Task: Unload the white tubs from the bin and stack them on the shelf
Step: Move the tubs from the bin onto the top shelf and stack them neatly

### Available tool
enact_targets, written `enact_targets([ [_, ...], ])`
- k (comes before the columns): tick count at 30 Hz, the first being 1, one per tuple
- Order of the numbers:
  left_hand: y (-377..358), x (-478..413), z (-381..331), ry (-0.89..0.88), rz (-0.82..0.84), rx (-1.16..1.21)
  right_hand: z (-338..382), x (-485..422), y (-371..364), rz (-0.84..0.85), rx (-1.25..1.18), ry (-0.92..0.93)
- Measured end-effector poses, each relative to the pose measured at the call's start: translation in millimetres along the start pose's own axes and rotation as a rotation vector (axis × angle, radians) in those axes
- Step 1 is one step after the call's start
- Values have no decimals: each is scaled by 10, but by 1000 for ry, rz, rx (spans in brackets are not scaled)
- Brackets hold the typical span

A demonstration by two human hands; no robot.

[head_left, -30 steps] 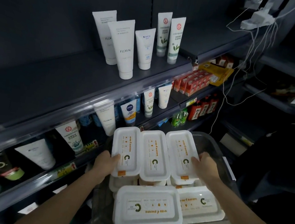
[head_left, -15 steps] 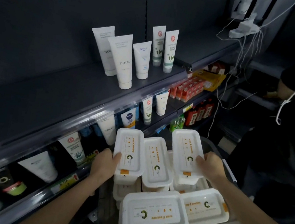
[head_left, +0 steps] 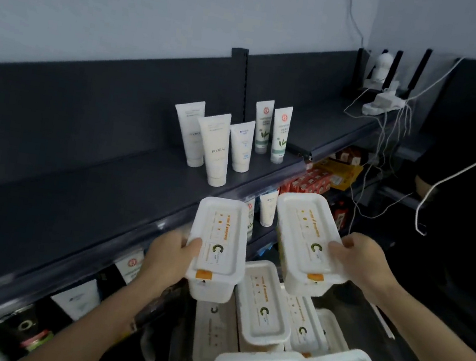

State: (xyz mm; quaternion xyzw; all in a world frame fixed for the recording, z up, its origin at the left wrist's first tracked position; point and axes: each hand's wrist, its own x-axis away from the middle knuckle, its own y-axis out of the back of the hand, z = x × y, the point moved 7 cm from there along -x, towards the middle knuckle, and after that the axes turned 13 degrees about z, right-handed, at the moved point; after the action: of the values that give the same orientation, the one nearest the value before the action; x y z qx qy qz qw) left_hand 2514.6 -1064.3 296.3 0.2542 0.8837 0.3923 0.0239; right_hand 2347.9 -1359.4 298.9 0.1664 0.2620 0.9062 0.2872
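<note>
While at least five tubs point(head_left: 263, 305) lie in the bin point(head_left: 376, 319), most of the unloading looks undone. Just above the bin, the left hand point(head_left: 169, 258) clasps the left tub point(head_left: 217, 244), thumb over its lid, and the right hand point(head_left: 363, 262) clasps the right tub point(head_left: 308, 236) likewise. Beyond the bin, the shelf point(head_left: 91, 190) carries tubes point(head_left: 214, 146) but no tub yet.

Likely a shop: stocked shelves point(head_left: 123, 201), cosmetic tubes point(head_left: 214, 146).
</note>
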Motion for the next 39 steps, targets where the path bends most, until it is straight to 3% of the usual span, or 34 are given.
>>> enact_targets([
  [10,1080,333,-41,51,-152,102,1220,7,-320,169,-54,175],
  [16,1739,455,367,105,-250,339,1929,-59,-896,310,-142,233],
  [25,2645,443,1134,212,-396,400,2839,-358,-2005,568,-246,238],
  [32,2996,115,1747,319,-302,380,3204,-624,-2735,611,-186,214],
  [39,3336,-313,2030,284,-115,261,3361,-920,-2966,611,-103,210],
])
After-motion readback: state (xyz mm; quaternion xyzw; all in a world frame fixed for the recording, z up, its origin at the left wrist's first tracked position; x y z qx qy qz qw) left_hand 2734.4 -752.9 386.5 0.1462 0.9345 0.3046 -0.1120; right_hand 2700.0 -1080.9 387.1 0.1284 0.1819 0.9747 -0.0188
